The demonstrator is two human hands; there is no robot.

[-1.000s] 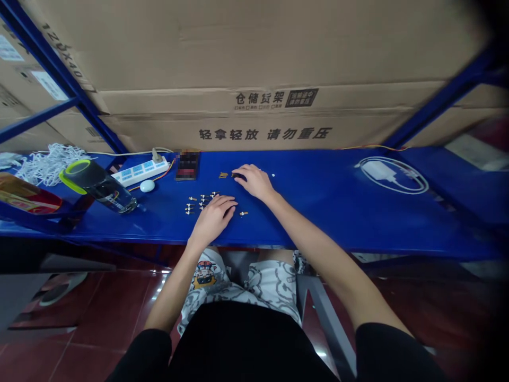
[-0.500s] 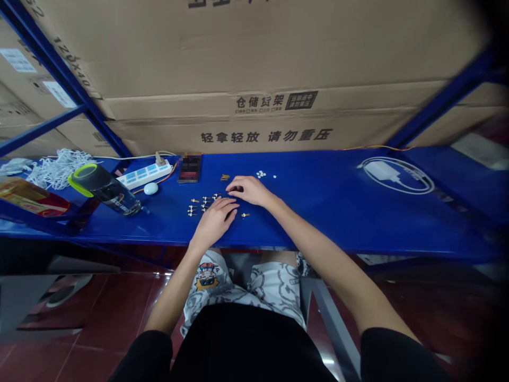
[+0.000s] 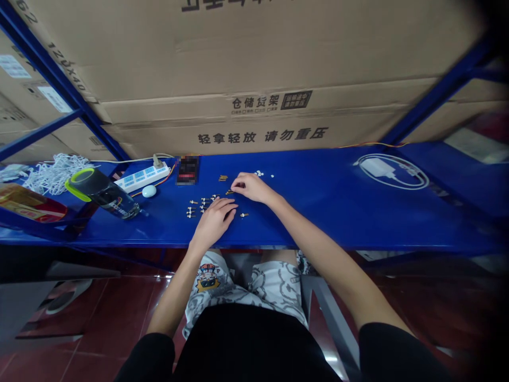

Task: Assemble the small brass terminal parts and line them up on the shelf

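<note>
My left hand (image 3: 215,216) lies on the blue tabletop (image 3: 318,212), palm down, fingers stretched out to the right. Its fingers partly cover a group of small white-and-brass pin-like pieces (image 3: 204,201). Just beyond them is my right hand (image 3: 251,187), thumb and fingertips drawn together; what they hold, if anything, is too small to make out. Beside its fingertips lie small dark-and-brass pieces (image 3: 229,192). A single white-and-brass piece (image 3: 244,215) rests right of my left hand. Farther back are small brass pieces (image 3: 223,178) and tiny white pieces (image 3: 259,173).
To the left stand a dark bottle with a lime rim (image 3: 105,194), a white power strip (image 3: 143,178) and a pale round object (image 3: 149,191). A dark pixelated item (image 3: 186,170) lies behind. At right is a coiled white cable with a charger (image 3: 377,167). Cardboard boxes (image 3: 191,116) back the table.
My right hand has shifted slightly away from my left fingers, and its fingertips have closed up. The dark-and-brass pieces beside it now show. My left hand stays in place.
</note>
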